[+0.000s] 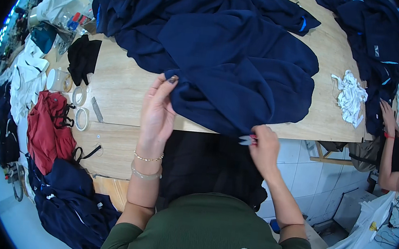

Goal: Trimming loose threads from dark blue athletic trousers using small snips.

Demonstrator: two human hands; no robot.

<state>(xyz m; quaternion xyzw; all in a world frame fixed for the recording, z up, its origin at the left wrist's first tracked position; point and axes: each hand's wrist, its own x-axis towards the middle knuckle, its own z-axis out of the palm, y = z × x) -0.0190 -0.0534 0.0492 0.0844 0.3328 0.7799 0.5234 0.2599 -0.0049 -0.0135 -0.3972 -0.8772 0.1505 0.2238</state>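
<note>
A large navy blue garment [243, 71] lies in folds over the wooden table, its near part hanging slightly past the table's front edge. My left hand [158, 108] pinches the garment's left edge between thumb and fingers, palm turned upward. At the near edge, my right hand [265, 147] is closed around small red-handled snips [248, 140], their silver blades pointing left. The right fingers also touch the cloth's lowest corner; whether they grip it too is hard to see.
Tape rolls [82, 119], a grey strip [97, 109], a black cloth piece [83, 56] and a red garment [51, 129] lie at left. White scraps [350, 98] sit at right, near another person's hand [388, 117] on dark cloth. More navy cloth [75, 213] hangs at lower left.
</note>
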